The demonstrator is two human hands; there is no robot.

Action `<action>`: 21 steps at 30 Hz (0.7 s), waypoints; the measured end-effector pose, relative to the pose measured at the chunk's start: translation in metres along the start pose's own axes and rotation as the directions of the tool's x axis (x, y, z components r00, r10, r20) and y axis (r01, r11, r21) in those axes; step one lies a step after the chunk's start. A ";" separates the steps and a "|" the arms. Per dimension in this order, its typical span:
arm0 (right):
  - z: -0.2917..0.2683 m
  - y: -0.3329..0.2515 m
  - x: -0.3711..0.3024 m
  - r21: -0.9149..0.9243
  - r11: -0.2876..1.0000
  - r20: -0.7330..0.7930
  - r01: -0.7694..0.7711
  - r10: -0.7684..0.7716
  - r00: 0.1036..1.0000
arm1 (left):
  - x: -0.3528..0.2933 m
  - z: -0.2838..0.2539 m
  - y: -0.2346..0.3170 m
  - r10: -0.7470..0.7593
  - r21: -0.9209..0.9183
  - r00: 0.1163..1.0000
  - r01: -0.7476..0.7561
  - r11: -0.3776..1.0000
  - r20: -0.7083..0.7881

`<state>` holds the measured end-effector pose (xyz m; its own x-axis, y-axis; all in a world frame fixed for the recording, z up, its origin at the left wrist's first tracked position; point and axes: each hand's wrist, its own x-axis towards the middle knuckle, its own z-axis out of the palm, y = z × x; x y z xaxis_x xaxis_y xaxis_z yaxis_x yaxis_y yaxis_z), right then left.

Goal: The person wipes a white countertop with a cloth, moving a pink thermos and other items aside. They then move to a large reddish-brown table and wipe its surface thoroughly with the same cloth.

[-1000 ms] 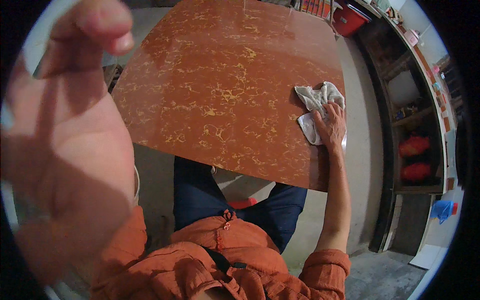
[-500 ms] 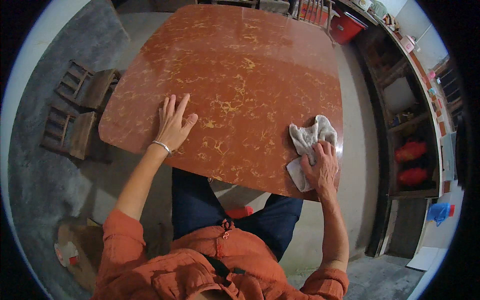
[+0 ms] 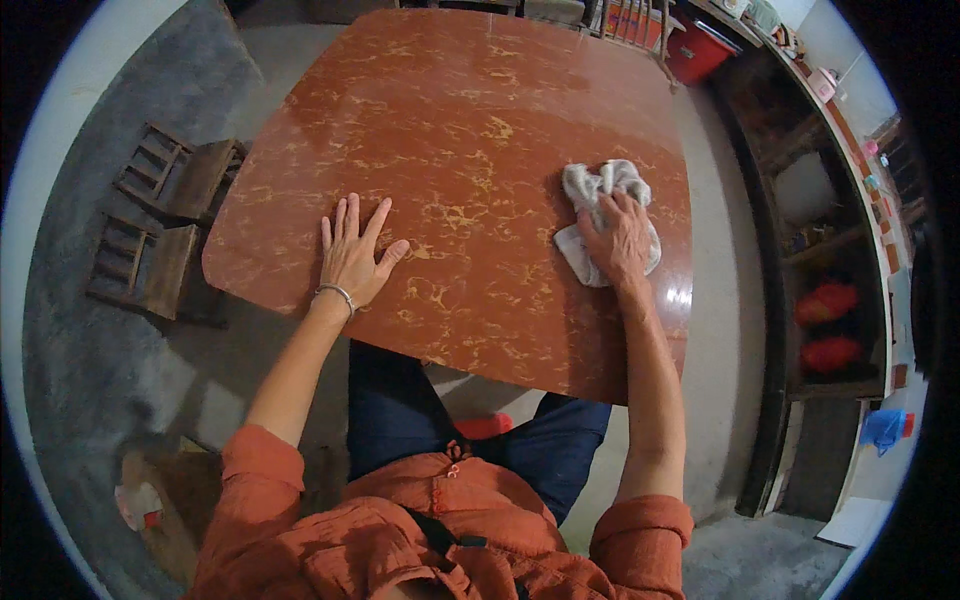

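Note:
A reddish-brown table [image 3: 460, 170] with a yellow marbled pattern spreads out before me. Palm down on its near left part lies my left hand [image 3: 358, 260], fingers spread, with a bracelet at the wrist and nothing held. Over at the right side of the tabletop, my right hand [image 3: 622, 240] presses on a crumpled whitish cloth [image 3: 582, 188], its fingers bent into the fabric. Part of the cloth is hidden under that hand, and one flap sticks out to the left of it.
Two small wooden chairs [image 3: 165, 270] stand left of the table. Along the right runs a dark open shelf unit [image 3: 825, 240] with red bundles on its shelves. A red bucket [image 3: 697, 55] is at the far right corner. A blue plastic item [image 3: 882, 430] hangs at the right.
My right hand has slid the cloth away from me and slightly left, off the near right corner. My left hand stays flat, its fingers now more widely fanned.

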<state>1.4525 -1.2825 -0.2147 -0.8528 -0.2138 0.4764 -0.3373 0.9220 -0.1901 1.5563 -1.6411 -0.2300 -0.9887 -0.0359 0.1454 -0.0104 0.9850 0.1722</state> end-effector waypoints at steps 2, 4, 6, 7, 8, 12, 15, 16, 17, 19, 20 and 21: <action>-0.007 -0.017 -0.009 0.098 0.993 0.048 0.071 -0.076 0.996 | -0.001 0.001 -0.003 -0.008 0.010 1.000 0.008 1.000 -0.005; -0.010 -0.021 -0.022 0.123 0.988 0.031 0.090 -0.095 0.995 | -0.001 0.003 -0.004 -0.005 -0.004 1.000 0.005 1.000 -0.009; -0.011 -0.020 -0.028 0.155 0.982 0.033 0.112 -0.119 0.992 | 0.000 0.000 -0.004 -0.014 0.023 1.000 0.014 1.000 -0.003; -0.016 -0.023 -0.028 0.158 0.982 0.041 0.106 -0.114 0.993 | 0.000 -0.001 -0.003 -0.019 0.036 1.000 0.019 0.999 0.000; -0.017 -0.024 -0.028 0.139 0.985 0.050 0.102 -0.110 0.993 | -0.001 0.000 -0.003 -0.021 0.037 1.000 0.021 0.999 0.001; -0.018 -0.022 -0.029 0.103 0.990 0.065 0.093 -0.100 0.993 | -0.001 -0.001 0.000 -0.023 0.030 1.000 0.023 0.999 0.005; -0.018 -0.022 -0.030 0.102 0.991 0.060 0.092 -0.099 0.993 | -0.001 0.000 0.000 -0.021 0.015 1.000 0.021 1.000 -0.006; -0.017 -0.022 -0.030 0.101 0.991 0.058 0.091 -0.097 0.994 | -0.001 0.000 0.000 -0.019 0.009 1.000 0.019 1.000 -0.011; -0.017 -0.022 -0.030 0.103 0.991 0.064 0.089 -0.096 0.993 | -0.002 0.000 0.000 -0.020 0.000 1.000 0.020 1.000 -0.010; -0.018 -0.023 -0.029 0.109 0.990 0.075 0.087 -0.095 0.993 | -0.002 -0.003 0.001 -0.023 -0.019 1.000 0.022 1.000 -0.009; -0.018 -0.023 -0.030 0.118 0.989 0.066 0.091 -0.099 0.993 | -0.002 -0.003 0.001 -0.022 -0.019 1.000 0.022 1.000 -0.010; -0.016 -0.023 -0.030 0.126 0.987 0.057 0.095 -0.103 0.993 | -0.002 -0.003 0.001 -0.021 -0.019 1.000 0.021 1.000 -0.012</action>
<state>1.4923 -1.2917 -0.2105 -0.8352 -0.3255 0.4433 -0.4643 0.8494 -0.2510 1.5590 -1.6407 -0.2275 -0.9865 -0.0586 0.1530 -0.0282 0.9806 0.1939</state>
